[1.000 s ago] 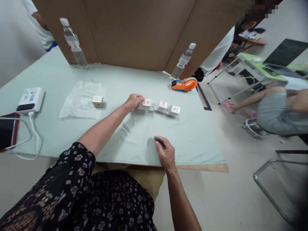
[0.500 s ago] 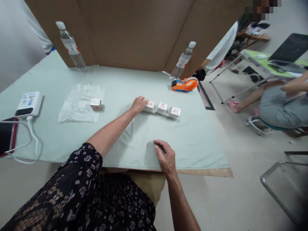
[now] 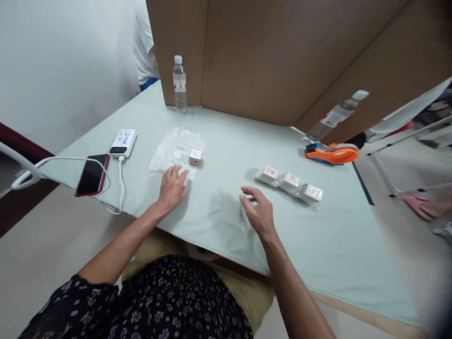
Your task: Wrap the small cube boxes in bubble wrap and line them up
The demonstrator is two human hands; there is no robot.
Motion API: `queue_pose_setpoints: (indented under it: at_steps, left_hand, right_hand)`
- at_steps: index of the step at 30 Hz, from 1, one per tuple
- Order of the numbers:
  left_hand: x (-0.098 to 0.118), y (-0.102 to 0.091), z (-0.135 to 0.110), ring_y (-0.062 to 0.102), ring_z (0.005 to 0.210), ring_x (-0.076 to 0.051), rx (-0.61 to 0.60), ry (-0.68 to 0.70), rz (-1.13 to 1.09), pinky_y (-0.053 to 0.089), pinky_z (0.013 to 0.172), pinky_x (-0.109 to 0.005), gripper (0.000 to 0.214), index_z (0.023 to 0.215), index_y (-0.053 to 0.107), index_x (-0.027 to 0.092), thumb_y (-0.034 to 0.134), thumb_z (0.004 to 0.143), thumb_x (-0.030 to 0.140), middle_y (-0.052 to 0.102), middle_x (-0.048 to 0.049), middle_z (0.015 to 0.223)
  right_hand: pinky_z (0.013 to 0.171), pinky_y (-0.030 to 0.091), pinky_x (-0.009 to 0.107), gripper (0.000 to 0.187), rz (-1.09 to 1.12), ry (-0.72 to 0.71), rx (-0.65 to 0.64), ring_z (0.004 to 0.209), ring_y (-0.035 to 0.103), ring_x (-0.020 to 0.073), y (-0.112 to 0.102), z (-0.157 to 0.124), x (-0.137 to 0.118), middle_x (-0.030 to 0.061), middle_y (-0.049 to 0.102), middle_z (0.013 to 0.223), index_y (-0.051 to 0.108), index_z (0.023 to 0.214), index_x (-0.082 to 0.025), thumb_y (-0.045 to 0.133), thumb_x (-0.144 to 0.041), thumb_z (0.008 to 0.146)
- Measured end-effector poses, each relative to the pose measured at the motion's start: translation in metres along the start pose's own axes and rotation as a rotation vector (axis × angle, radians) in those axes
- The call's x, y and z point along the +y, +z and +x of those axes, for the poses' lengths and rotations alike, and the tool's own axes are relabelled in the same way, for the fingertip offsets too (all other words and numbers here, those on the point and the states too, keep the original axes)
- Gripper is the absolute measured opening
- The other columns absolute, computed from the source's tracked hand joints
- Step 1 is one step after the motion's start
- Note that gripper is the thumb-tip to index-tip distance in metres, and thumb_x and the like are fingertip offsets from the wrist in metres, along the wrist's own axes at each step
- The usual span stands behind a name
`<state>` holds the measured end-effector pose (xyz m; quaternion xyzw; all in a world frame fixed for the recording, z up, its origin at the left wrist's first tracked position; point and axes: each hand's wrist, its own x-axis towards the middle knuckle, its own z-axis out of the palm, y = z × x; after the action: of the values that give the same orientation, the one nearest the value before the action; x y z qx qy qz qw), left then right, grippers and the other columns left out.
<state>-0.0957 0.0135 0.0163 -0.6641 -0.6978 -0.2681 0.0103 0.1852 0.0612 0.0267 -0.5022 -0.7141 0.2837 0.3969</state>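
My left hand [image 3: 173,189] hovers at the near edge of a clear plastic bag [image 3: 171,149], its fingers apart and nothing in them. A small printed box [image 3: 195,157] rests on the right side of that bag, just beyond my fingertips. My right hand [image 3: 259,209] is over the middle of the cloth, thumb and fingers apart, holding nothing. To its right lie three small white boxes in a slanting row: a left box [image 3: 269,174], a middle box [image 3: 289,181] and a right box [image 3: 311,192]. Each looks wrapped in clear plastic.
An orange tape dispenser [image 3: 335,154] lies at the right beside a leaning water bottle [image 3: 334,117]. Another water bottle [image 3: 180,84] stands by the cardboard panel [image 3: 254,61]. At left are a white power bank [image 3: 123,143], its cable and a phone [image 3: 92,175]. A co-worker's sleeve [image 3: 143,44] shows behind.
My left hand has left the row of wrapped boxes and moved left to the plastic bag. My right hand has moved forward over the cloth. The view has turned left.
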Motion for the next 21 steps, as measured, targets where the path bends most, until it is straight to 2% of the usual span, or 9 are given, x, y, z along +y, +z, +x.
queue_pose_setpoints:
  at_steps: [2,4,7,10,12,14,21]
  left_hand:
    - [-0.030,-0.008,0.007,0.041,0.138,-0.038,0.010,-0.043,0.097,0.036,0.110,-0.057,0.051,0.123,0.065,0.017,0.054,0.074,0.006,0.055,-0.0181,0.139]
    - [-0.048,-0.009,0.018,0.041,0.139,-0.039,-0.002,-0.020,0.141,0.036,0.110,-0.058,0.044,0.113,0.070,0.016,0.052,0.075,0.004,0.056,-0.0186,0.139]
    - [-0.058,-0.004,0.032,0.046,0.136,-0.036,-0.016,0.049,0.135,0.037,0.108,-0.057,0.032,0.093,0.074,0.017,0.050,0.078,0.003,0.061,-0.0160,0.135]
    - [-0.055,0.001,0.035,0.052,0.131,-0.034,-0.016,0.081,0.077,0.039,0.107,-0.054,0.027,0.087,0.074,0.016,0.050,0.082,0.004,0.065,-0.0163,0.129]
    - [-0.049,0.002,0.028,0.055,0.127,-0.032,-0.025,0.118,0.034,0.041,0.105,-0.053,0.026,0.087,0.073,0.016,0.050,0.083,0.005,0.068,-0.0160,0.125]
    - [-0.039,0.002,0.015,0.058,0.123,-0.031,-0.046,0.186,-0.002,0.043,0.102,-0.052,0.025,0.088,0.073,0.017,0.050,0.085,0.006,0.070,-0.0140,0.122]
    - [0.008,0.003,-0.052,0.061,0.117,-0.026,-0.139,0.518,-0.120,0.044,0.101,-0.045,0.018,0.095,0.068,0.016,0.056,0.085,0.008,0.072,-0.0077,0.119]
  right_hand:
    - [0.078,0.057,0.040,0.033,-0.006,-0.053,-0.070,0.099,0.067,0.0259,0.035,0.042,-0.010,0.0104,0.071,0.115,0.069,0.110,-0.021,0.061,-0.031,0.079]
    - [0.083,0.056,0.043,0.047,-0.033,-0.089,-0.138,0.104,0.065,0.0273,0.071,0.081,-0.019,0.0126,0.066,0.126,0.064,0.120,-0.021,0.065,-0.030,0.074]
    - [0.095,0.051,0.047,0.065,-0.110,-0.074,-0.214,0.114,0.061,0.0306,0.120,0.123,-0.031,0.0176,0.057,0.139,0.057,0.131,-0.017,0.071,-0.027,0.068]
    - [0.097,0.049,0.046,0.056,-0.203,-0.057,-0.284,0.111,0.061,0.0302,0.146,0.143,-0.040,0.0153,0.065,0.126,0.062,0.121,-0.016,0.072,-0.026,0.067]
    - [0.093,0.050,0.044,0.044,-0.224,-0.065,-0.311,0.103,0.063,0.0281,0.146,0.143,-0.041,0.0102,0.071,0.110,0.066,0.109,-0.018,0.072,-0.028,0.067]
    - [0.089,0.050,0.042,0.037,-0.200,-0.081,-0.311,0.096,0.063,0.0260,0.133,0.134,-0.040,0.0065,0.072,0.101,0.066,0.101,-0.020,0.073,-0.030,0.066]
    - [0.077,0.052,0.037,0.039,-0.044,-0.109,-0.302,0.085,0.065,0.0211,0.046,0.061,-0.053,0.0046,0.073,0.100,0.066,0.106,-0.022,0.072,-0.038,0.072]
